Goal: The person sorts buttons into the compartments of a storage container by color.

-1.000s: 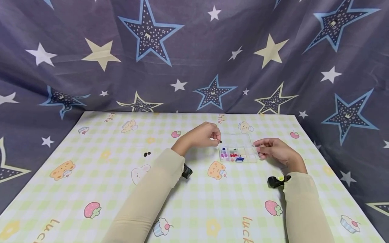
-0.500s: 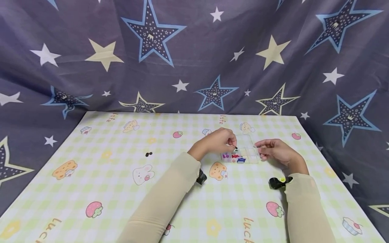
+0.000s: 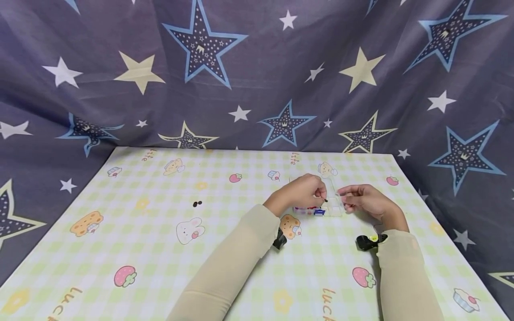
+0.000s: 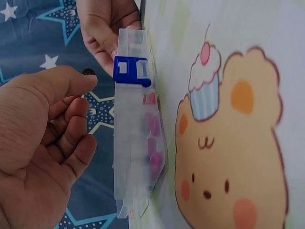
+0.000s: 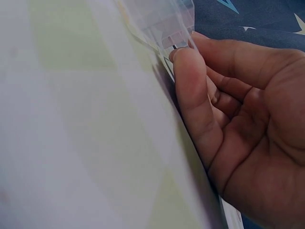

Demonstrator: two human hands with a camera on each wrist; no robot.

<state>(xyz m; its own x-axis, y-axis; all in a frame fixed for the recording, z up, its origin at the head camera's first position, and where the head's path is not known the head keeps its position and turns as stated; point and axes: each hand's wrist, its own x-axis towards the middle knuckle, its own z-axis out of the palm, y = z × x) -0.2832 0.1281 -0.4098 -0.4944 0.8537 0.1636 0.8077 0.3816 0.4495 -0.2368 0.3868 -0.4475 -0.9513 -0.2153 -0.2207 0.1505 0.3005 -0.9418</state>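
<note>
My left hand [image 3: 306,191] is over a clear plastic compartment box [image 3: 336,211], with a small black bead [image 3: 326,200] pinched at its fingertips. In the left wrist view the same bead [image 4: 88,72] peeks out beyond the thumb, beside the box [image 4: 129,119]. Pink, red and purple pieces [image 4: 152,125] show through the box wall, and a blue latch [image 4: 132,70] is on its front. The lid stands open at the back. At the box's right side, my right hand [image 3: 367,200] holds the edge between thumb and fingers [image 5: 190,76]. The left hand covers part of the compartments.
Two small black beads [image 3: 197,203] lie on the checked tablecloth [image 3: 152,249], left of the box. A star-patterned curtain [image 3: 257,67] hangs behind the table. Each wrist wears a black camera, such as the right one [image 3: 367,242].
My left hand has moved right with the black bead, from the box's left side to above its middle-right compartments. The right hand has stayed at the box edge.
</note>
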